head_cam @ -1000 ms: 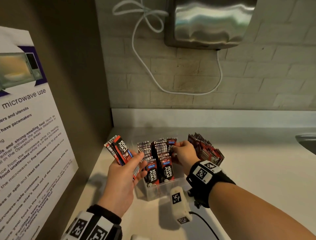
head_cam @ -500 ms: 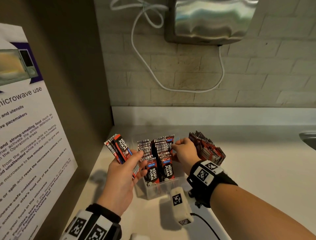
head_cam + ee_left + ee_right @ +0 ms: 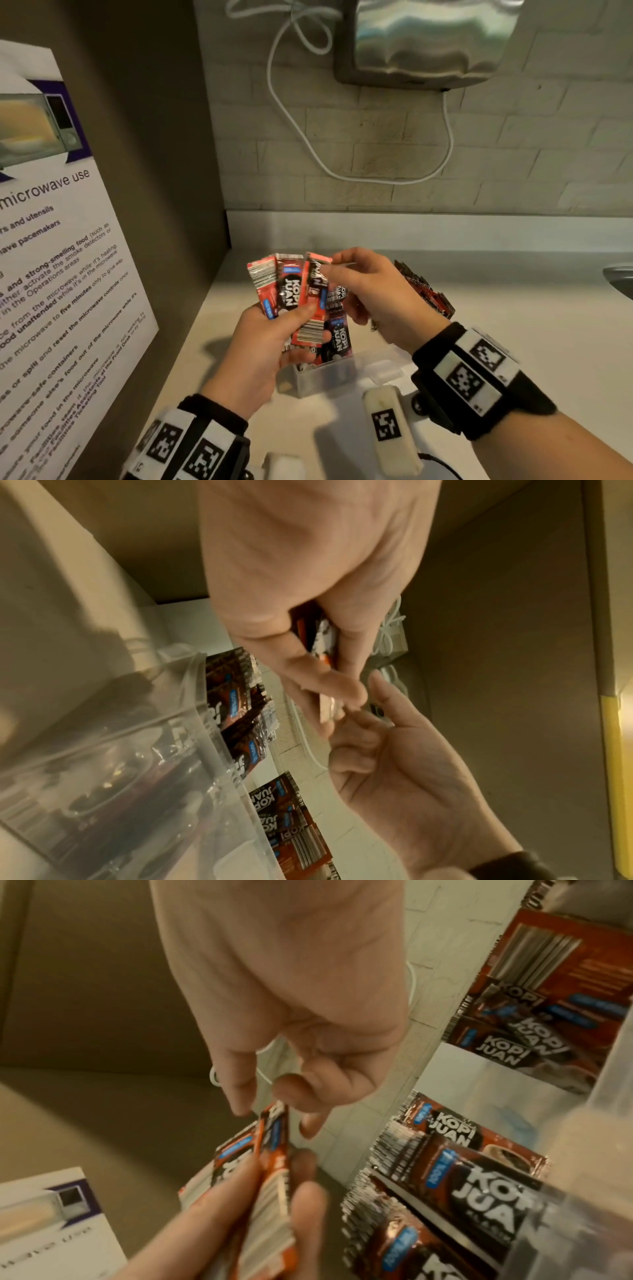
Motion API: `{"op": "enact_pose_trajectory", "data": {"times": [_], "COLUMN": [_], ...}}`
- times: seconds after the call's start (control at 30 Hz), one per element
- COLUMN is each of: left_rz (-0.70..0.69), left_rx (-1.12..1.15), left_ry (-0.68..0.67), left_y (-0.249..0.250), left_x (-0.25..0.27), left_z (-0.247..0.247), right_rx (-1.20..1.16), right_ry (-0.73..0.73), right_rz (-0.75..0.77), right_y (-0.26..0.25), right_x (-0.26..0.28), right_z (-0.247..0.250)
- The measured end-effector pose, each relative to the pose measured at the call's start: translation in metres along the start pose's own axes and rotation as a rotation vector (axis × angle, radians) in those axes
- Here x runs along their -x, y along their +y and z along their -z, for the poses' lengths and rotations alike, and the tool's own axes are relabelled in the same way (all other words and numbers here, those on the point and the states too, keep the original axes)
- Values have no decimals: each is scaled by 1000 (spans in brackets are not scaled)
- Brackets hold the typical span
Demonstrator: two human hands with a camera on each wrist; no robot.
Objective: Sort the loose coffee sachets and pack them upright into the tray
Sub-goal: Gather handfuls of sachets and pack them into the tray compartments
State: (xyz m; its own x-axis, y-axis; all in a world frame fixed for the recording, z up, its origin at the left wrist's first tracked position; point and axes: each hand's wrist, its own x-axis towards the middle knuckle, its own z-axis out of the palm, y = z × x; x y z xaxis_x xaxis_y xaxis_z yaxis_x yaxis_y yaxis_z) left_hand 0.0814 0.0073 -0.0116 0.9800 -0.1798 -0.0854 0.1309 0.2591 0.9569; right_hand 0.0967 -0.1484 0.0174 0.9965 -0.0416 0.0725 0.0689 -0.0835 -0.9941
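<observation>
My left hand (image 3: pixel 291 320) grips a fan of red-and-black coffee sachets (image 3: pixel 286 291) above the clear plastic tray (image 3: pixel 346 378). My right hand (image 3: pixel 330 270) pinches the top edge of the rightmost sachet (image 3: pixel 313 298) in that fan. In the right wrist view the thumb and a finger of the right hand (image 3: pixel 270 1110) close on that sachet's top (image 3: pixel 274 1123). More sachets (image 3: pixel 337 334) stand upright inside the tray, partly hidden by both hands. A loose pile of sachets (image 3: pixel 426 293) lies on the counter behind my right hand.
A brown side panel with a microwave notice (image 3: pixel 51 274) closes off the left. The tiled back wall carries a steel dispenser (image 3: pixel 428 41) and a white cable (image 3: pixel 308 137). A sink rim (image 3: pixel 618 279) shows at the far right of the pale counter (image 3: pixel 531 301).
My right hand has left the sachets in the tray and moved up to the left hand's bundle. My left hand has lifted and shifted right, over the tray.
</observation>
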Motion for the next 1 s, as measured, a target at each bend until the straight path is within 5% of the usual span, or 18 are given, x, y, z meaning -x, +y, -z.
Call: {"op": "enact_pose_trajectory", "data": {"times": [0.43,0.77,0.9,1.0], "left_rz": [155,-30,-28,-14], "left_rx": [305,195,211,217], "left_ry": [-55,59,90,92], "left_y": [6,-7,-10,-12], "left_x": [1,-9,-12,-11], "left_z": [2,-1,9,9], "right_rx": [-299,-262,-423,-180], "right_ry": [-55,162,416,483], "right_rz": [88,-13,13,-16], "right_y": [-4,4,-3,8], "right_x": [13,23,0,-21], "right_z": [9,-5,17,25]}}
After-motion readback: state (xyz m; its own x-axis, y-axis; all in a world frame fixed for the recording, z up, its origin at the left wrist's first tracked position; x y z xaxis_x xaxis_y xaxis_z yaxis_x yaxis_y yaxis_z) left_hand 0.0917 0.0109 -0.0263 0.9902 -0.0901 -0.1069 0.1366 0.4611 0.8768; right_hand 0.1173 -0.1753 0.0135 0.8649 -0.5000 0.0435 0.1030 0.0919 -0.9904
